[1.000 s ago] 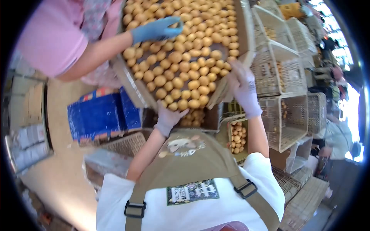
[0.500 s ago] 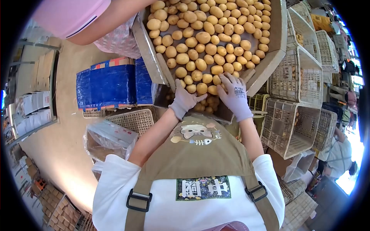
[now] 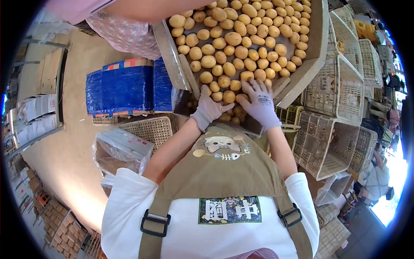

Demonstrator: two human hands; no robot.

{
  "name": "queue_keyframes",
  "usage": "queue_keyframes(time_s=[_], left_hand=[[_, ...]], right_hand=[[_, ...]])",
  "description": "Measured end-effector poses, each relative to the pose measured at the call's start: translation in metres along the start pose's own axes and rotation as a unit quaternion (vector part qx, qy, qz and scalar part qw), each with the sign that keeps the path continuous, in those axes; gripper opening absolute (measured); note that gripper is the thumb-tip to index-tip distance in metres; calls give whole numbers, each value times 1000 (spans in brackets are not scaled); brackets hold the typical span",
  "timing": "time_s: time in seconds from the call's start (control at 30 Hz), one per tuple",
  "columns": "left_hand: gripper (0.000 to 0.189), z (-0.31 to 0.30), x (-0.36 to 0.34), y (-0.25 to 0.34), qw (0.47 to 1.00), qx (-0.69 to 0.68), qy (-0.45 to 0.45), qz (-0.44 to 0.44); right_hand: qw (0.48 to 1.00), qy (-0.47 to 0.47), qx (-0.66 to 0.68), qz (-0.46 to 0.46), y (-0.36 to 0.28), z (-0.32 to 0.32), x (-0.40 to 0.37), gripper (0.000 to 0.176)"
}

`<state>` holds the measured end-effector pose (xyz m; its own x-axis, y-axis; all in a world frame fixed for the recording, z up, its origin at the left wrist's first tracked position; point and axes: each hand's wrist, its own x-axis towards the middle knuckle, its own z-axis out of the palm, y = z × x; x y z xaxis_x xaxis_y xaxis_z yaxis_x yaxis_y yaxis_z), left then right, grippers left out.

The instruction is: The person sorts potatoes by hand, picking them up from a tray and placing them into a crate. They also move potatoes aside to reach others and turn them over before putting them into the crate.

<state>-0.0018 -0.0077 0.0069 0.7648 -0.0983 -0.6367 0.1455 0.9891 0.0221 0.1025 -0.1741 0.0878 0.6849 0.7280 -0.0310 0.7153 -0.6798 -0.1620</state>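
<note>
Left hand (image 3: 210,110): gloved, fingers spread wide, lying on the fruit (image 3: 228,47) at the low mouth of the tray (image 3: 169,43). It grips nothing. Right hand (image 3: 260,103): gloved, splayed flat over fruit just beside your left, and it holds none. Fruit covers the tray; some lies in the box (image 3: 253,126) under the mouth. Blue carton (image 3: 120,90) on your left, baskets (image 3: 332,90) on your right. Another person's arm (image 3: 142,7) is at the tray's far side.

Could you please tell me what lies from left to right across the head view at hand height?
White stacked cartons → blue wrapped box → left hand in grey glove → right hand in grey glove → pale lattice plastic crate.
</note>
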Motion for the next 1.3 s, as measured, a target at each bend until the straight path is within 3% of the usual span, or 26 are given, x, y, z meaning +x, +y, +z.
queue_keyframes(time_s=[0.07, 0.13, 0.17, 0.2, 0.23, 0.27, 0.33, 0.37, 0.5, 0.6, 0.77, 0.87, 1.0, 1.07, 1.1, 1.2, 1.27, 1.3], left_hand=[[66, -8, 2, -1, 1000, 28, 1, -6], [62, -12, 2, -4, 997, 46, 53, -19], [65, -14, 1, -5, 998, 50, 19, -14], [67, -14, -3, -5, 998, 54, -12, -9], [69, -13, -6, -4, 997, 61, -45, -6], [73, -9, -6, -4, 999, 41, -12, -2], [81, 4, -9, -6, 999, -7, 53, 6], [92, -7, -3, -7, 1000, 1, 22, -7], [93, -6, 0, -8, 999, 4, 36, -2], [90, -7, 2, -8, 1000, 5, 24, -4], [82, -2, -1, -4, 1000, 12, 17, -11], [82, -4, -2, -5, 1000, 9, 16, -13], [87, -9, 0, -7, 999, 37, 17, -7], [90, -17, 5, -7, 999, -14, -4, -30], [92, -18, 7, -6, 998, -39, -16, -41], [96, -11, 10, -9, 996, -62, 59, -26], [95, -13, 7, -9, 998, -46, 44, -21], [95, -10, 2, -11, 998, -45, 37, -19]], right_hand=[[992, -110, 51, 18, 13, -2, 13, 54], [979, 77, 149, 113, 11, 2, 27, 55], [994, 55, -1, 92, 5, 3, 27, 58], [997, -47, -19, 53, 0, 13, 27, 60], [995, -93, -18, 9, -3, 17, 21, 57], [990, -137, -18, -36, -4, 17, 17, 55], [988, -145, 32, -35, 2, 12, 14, 50], [986, -151, 56, -36, 4, 10, 14, 48], [988, -138, 73, -5, 11, 20, 19, 43], [994, 55, 82, 37, 14, 18, 28, 45], [995, -85, 27, 43, 26, 15, 23, 50], [999, -15, 22, 36, 23, 23, 21, 44], [994, 86, 45, -50, -10, 10, 19, 30], [990, 38, 42, -128, -28, 10, 13, 35], [992, 32, 34, -119, -35, 19, 10, 36], [992, 43, 4, -116, -41, 41, 10, 40], [992, 61, 6, -107, -45, 54, 11, 46], [993, 63, -9, -102, -49, 53, 13, 37]])
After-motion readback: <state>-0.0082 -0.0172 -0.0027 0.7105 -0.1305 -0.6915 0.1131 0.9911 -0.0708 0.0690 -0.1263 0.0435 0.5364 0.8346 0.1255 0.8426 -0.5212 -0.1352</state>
